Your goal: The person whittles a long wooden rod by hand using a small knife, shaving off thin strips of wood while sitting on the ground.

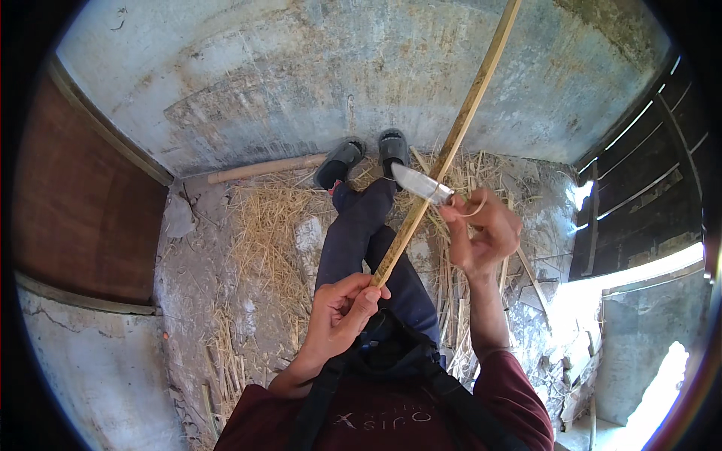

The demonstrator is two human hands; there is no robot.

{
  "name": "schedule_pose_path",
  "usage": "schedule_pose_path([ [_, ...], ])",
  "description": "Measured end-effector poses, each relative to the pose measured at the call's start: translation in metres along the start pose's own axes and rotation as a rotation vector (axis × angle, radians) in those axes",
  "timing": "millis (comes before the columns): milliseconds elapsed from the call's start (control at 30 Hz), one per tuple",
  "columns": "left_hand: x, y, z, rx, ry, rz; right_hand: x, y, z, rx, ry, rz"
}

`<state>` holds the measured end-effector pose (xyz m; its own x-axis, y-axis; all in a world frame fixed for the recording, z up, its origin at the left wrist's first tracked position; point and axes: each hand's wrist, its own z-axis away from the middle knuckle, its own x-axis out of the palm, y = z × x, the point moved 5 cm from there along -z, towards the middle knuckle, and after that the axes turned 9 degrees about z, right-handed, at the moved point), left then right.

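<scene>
The person sits on the floor with both legs (pixel 359 240) stretched forward, and the two dark sandals (pixel 366 158) touch the base of the grey concrete wall (pixel 338 68) in front, so there is little room in that direction. Around the legs lies a loose bed of straw and thin shavings (pixel 263 225), and one pale wooden pole (pixel 263 168) rests along the foot of the wall, to the left of the sandals. A brown wooden panel (pixel 83 203) closes the left side, while on the right a dark slatted partition (pixel 647 180) stands beside a bright opening (the light there is too strong to see details). There is one long bamboo strip (pixel 444 154), which runs diagonally from the lap up to the top edge of the view, crossing over the right leg. The left hand (pixel 338 316) holds its lower end, with the fingers curled and pressed together around it. The right hand (pixel 485 229) grips one knife (pixel 423 184), fingers closed on the handle, and the blade lies against the strip about halfway up. A thin curl of shaving hangs near the right fingers.
</scene>
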<state>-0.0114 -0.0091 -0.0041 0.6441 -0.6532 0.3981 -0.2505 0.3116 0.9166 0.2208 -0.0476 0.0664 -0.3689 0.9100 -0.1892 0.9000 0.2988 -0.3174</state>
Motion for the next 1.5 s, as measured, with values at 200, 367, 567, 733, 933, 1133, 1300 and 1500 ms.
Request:
schedule_pose_path([
  [200,-0.011,-0.002,0.006,-0.042,0.038,-0.031,0.008,0.026,-0.011,0.079,0.041,0.003],
  [367,-0.021,-0.007,0.012,-0.047,0.067,-0.062,0.016,0.05,-0.029,0.087,0.073,-0.048],
  [567,-0.029,-0.019,0.023,-0.09,0.072,-0.088,0.018,0.106,-0.055,0.271,0.103,0.099],
  [733,-0.037,-0.03,0.024,-0.173,0.096,-0.066,0.02,0.167,-0.072,0.295,0.131,0.044],
  [933,-0.052,-0.042,0.035,-0.208,0.07,-0.109,0.01,0.234,-0.076,0.381,0.076,0.367],
  [1133,-0.06,-0.068,0.032,-0.143,-0.106,-0.335,-0.026,0.391,0.014,0.637,-0.245,0.555],
  [1300,-0.072,-0.075,0.023,-0.105,0.021,-0.319,-0.037,0.464,0.195,0.876,-1.163,0.816],
  [1500,-0.104,-0.052,0.023,-0.158,0.232,-0.239,-0.06,0.445,0.387,1.318,-1.506,0.487],
])
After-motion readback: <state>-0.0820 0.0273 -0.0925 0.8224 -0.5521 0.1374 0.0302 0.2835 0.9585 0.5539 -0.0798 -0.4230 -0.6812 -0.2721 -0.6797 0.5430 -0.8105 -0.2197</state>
